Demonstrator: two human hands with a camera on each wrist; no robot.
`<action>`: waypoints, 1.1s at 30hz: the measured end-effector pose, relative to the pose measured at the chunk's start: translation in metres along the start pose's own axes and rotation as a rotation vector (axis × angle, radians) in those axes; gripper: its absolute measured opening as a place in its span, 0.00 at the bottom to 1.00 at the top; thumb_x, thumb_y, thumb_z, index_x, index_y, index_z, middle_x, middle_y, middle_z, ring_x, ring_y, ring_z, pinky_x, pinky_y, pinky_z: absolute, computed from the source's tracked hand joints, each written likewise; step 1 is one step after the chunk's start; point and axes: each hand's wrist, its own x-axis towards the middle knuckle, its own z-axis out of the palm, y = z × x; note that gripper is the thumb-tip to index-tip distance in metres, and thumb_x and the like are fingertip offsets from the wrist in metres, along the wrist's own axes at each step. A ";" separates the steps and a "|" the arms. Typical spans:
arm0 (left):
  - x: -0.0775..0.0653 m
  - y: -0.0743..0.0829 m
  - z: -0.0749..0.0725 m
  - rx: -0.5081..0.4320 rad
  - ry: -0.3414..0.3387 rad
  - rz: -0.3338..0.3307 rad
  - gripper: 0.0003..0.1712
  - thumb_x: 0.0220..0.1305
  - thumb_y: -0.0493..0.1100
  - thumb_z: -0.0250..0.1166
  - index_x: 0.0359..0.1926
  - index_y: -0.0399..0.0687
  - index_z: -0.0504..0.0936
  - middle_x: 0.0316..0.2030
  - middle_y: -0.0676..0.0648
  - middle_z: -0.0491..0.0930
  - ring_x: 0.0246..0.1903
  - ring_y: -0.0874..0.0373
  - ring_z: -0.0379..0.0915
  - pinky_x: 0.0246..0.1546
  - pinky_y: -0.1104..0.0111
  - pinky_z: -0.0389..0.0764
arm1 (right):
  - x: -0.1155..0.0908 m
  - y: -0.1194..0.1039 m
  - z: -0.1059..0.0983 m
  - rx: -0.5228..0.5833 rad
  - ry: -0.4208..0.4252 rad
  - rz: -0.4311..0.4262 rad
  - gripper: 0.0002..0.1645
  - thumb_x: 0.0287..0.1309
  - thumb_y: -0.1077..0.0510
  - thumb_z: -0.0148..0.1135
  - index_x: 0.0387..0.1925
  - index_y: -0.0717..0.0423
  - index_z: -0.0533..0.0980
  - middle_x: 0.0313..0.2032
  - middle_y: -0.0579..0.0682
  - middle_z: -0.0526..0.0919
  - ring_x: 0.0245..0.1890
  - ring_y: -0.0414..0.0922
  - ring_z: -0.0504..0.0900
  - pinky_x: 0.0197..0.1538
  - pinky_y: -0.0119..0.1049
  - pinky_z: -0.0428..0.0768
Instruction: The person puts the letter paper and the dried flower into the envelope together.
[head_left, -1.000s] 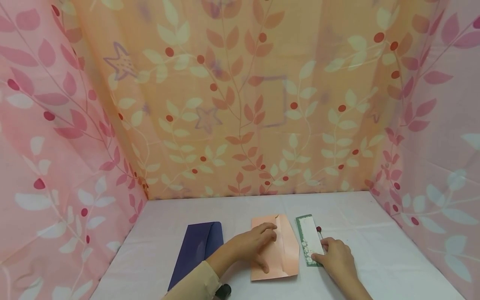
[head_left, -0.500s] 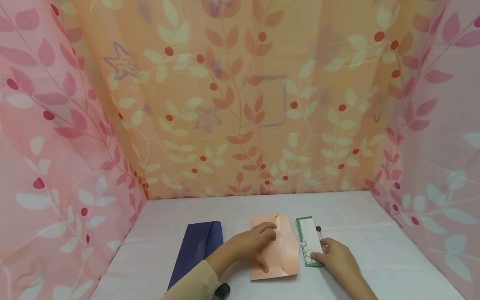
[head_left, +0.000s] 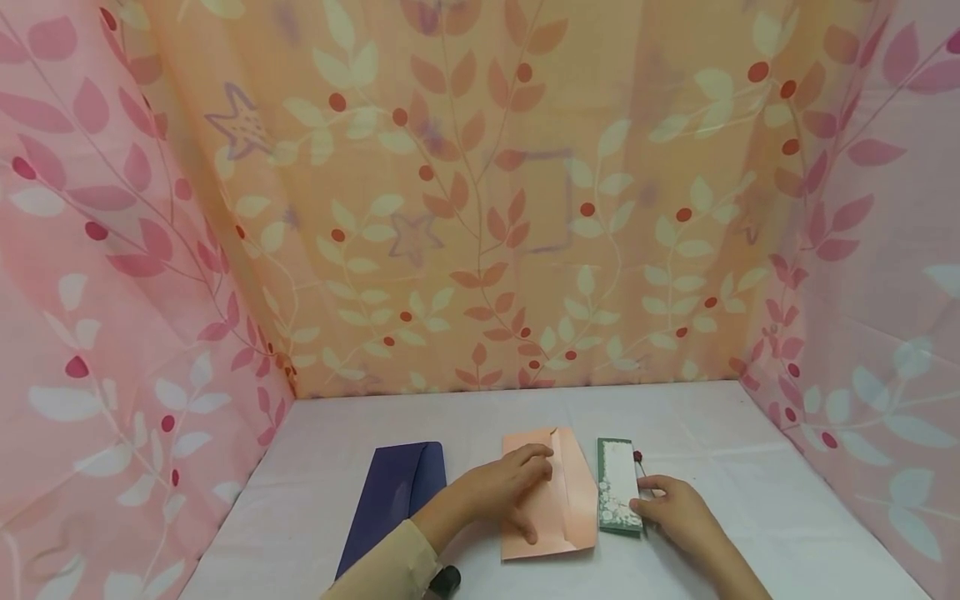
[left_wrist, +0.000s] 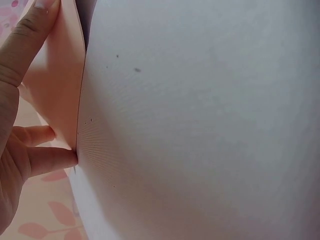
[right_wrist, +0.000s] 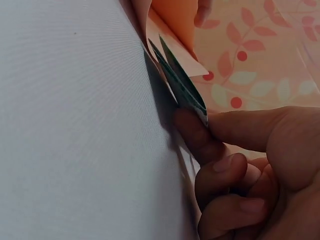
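Note:
A peach envelope (head_left: 536, 500) lies at the middle with its flap toward the right, and its mouth gapes in the right wrist view. My left hand (head_left: 506, 492) spans it, bent fingers near the mouth and thumb toward the near end. In the left wrist view, the left thumb (left_wrist: 22, 42) presses the peach paper. My right hand (head_left: 678, 512) pinches a green-bordered white card (head_left: 618, 483) with a floral print between thumb and index finger. The card (right_wrist: 182, 82) looks folded in the right wrist view, its far end close to the envelope's opening. Its left edge meets the flap.
A dark blue envelope (head_left: 393, 492) lies left of the peach one, partly behind the left forearm. Beyond the card shows a small dark red piece (head_left: 637, 457) on a thin stem. The white-covered table (head_left: 337, 417) is enclosed by leaf-patterned cloth (head_left: 480, 250).
My right hand has turned the card more upright and shifted its near end slightly left, toward the peach envelope. The left hand and both envelopes have stayed in place.

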 end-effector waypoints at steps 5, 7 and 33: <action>0.001 0.000 0.000 -0.004 0.001 -0.003 0.50 0.42 0.74 0.74 0.61 0.59 0.65 0.76 0.52 0.55 0.71 0.60 0.60 0.67 0.67 0.72 | -0.002 0.002 -0.002 0.112 0.002 0.006 0.33 0.57 0.53 0.72 0.61 0.65 0.76 0.20 0.48 0.76 0.19 0.42 0.72 0.23 0.35 0.71; 0.001 0.000 0.001 -0.012 -0.001 0.000 0.50 0.43 0.73 0.75 0.61 0.59 0.65 0.76 0.52 0.55 0.71 0.59 0.60 0.67 0.67 0.72 | -0.002 0.003 -0.004 0.132 0.003 -0.019 0.34 0.58 0.54 0.72 0.62 0.65 0.75 0.18 0.47 0.75 0.17 0.40 0.70 0.22 0.34 0.70; 0.001 -0.002 0.002 -0.012 0.022 0.028 0.50 0.43 0.74 0.74 0.61 0.58 0.65 0.75 0.50 0.56 0.72 0.60 0.58 0.66 0.70 0.72 | -0.005 -0.023 0.022 0.226 -0.011 -0.110 0.34 0.57 0.56 0.74 0.64 0.58 0.74 0.21 0.50 0.83 0.18 0.39 0.71 0.23 0.32 0.71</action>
